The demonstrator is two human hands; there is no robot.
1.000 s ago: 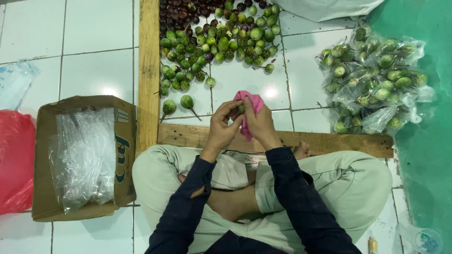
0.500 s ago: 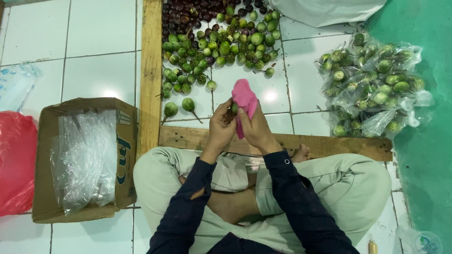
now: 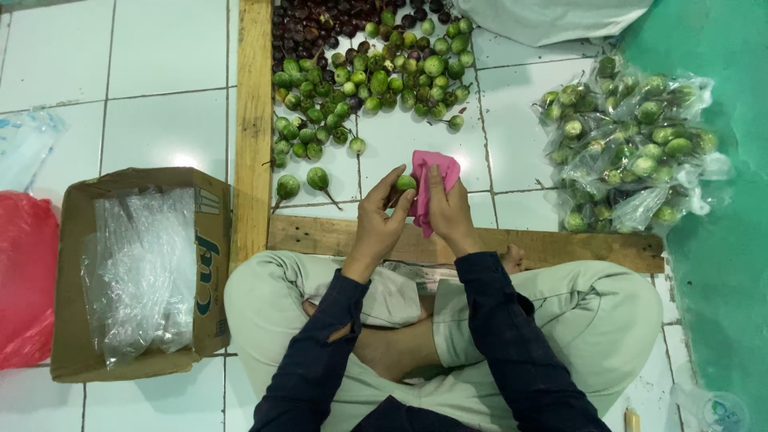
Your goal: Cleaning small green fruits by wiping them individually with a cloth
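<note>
- Head view: the left hand pinches a small green fruit, partly hidden behind its fingers; the right hand grips a pink cloth touching it.
- Since the earlier frame, the cloth has folded lower against the fruit.
- A cardboard box holds clear plastic bags; filled bags of fruit lie right.

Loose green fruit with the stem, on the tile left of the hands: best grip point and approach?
Pinch the round body of the stemmed green fruit from above, probably across its sides. Its thin stem trails toward the wooden plank, and a neighbouring fruit sits close on its left.
</note>
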